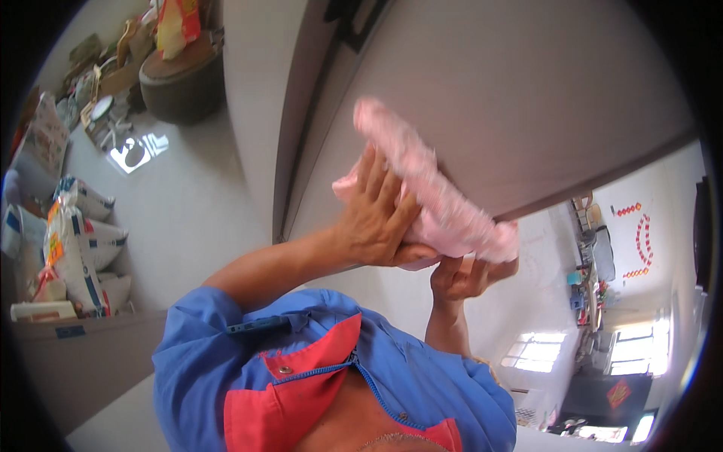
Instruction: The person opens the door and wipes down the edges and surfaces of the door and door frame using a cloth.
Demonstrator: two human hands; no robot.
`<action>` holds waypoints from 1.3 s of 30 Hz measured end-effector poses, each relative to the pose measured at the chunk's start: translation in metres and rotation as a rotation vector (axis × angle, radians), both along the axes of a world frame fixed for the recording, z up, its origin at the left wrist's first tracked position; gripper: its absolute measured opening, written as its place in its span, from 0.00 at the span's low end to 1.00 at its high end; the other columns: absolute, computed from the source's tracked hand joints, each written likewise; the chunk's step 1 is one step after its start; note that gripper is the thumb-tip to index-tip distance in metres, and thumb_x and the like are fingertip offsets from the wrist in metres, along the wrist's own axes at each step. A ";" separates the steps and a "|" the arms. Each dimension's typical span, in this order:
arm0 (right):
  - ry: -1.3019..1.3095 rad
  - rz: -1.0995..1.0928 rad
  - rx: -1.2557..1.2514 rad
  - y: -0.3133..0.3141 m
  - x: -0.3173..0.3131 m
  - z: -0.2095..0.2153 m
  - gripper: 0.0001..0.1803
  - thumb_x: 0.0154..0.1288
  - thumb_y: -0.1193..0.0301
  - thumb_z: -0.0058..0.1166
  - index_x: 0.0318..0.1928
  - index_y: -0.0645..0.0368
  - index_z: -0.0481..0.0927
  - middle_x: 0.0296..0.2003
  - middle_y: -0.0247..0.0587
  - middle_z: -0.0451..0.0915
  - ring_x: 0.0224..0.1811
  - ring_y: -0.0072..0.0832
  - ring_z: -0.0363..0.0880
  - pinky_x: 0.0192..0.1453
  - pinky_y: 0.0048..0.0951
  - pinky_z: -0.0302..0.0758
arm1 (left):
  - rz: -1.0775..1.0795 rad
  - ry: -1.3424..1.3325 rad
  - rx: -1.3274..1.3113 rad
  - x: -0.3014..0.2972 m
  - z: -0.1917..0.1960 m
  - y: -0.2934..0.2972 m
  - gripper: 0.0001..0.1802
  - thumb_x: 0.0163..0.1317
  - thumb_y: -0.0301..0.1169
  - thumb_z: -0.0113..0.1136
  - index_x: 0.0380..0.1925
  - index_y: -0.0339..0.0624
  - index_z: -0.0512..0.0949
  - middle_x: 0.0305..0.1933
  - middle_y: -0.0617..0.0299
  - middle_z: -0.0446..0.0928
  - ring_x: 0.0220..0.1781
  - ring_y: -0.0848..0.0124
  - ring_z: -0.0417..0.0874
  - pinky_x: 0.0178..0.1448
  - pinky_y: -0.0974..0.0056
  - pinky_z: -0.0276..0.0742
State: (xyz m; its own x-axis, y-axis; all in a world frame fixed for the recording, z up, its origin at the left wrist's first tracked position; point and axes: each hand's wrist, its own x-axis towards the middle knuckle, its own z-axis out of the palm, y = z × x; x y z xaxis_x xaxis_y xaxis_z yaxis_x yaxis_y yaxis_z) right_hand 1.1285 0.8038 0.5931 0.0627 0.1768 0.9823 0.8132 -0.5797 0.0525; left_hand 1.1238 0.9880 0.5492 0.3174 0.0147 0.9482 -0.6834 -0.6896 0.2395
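Observation:
A folded pink cloth (425, 184), fluffy like a towel, is held up in front of my chest, close to a broad grey panel. My left hand (379, 215) lies across the cloth, its fingers stretched over the folds, and its thumb side is by the lower edge. At the cloth's lower right end, my right hand (467, 277) grips it from below with bent fingers. Part of the right hand is hidden behind the cloth. The cloth is slightly blurred, and I cannot tell whether it touches the panel.
The grey door-like panel (557, 98) bears a black handle (360, 21) at the top. Far left stand a round dark stool-like drum (183, 84) and several white sacks (79, 248). Windows (640, 348) and red wall decorations (644, 241) are at the right.

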 end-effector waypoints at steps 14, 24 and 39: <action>0.737 0.470 -0.366 0.063 -0.058 0.008 0.51 0.64 0.80 0.58 0.79 0.69 0.40 0.63 0.73 0.74 0.58 0.56 0.84 0.60 0.44 0.83 | 0.109 0.093 -0.084 0.045 -0.035 0.066 0.42 0.71 0.49 0.52 0.77 0.36 0.57 0.80 0.28 0.49 0.80 0.25 0.49 0.80 0.31 0.44; 0.966 0.663 -0.211 0.123 -0.028 0.021 0.61 0.66 0.77 0.59 0.79 0.64 0.22 0.72 0.72 0.62 0.73 0.58 0.69 0.75 0.51 0.67 | -0.009 0.064 -0.274 0.074 -0.007 0.113 0.41 0.54 0.26 0.56 0.73 0.37 0.64 0.77 0.35 0.61 0.77 0.35 0.62 0.78 0.42 0.61; 0.465 0.415 -0.008 0.055 -0.052 0.006 0.41 0.53 0.80 0.58 0.66 0.81 0.55 0.57 0.71 0.77 0.63 0.53 0.79 0.67 0.47 0.75 | -0.123 0.007 -0.323 -0.001 0.049 0.023 0.31 0.66 0.25 0.56 0.68 0.25 0.63 0.71 0.25 0.62 0.68 0.30 0.68 0.70 0.39 0.65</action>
State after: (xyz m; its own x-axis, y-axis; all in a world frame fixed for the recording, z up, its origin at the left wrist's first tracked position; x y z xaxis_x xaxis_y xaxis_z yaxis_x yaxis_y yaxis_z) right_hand 1.0763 0.8585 0.5996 0.4084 0.2855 0.8670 0.9092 -0.2113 -0.3587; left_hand 1.1227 1.0105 0.5986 0.3421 0.2752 0.8985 -0.7545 -0.4894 0.4372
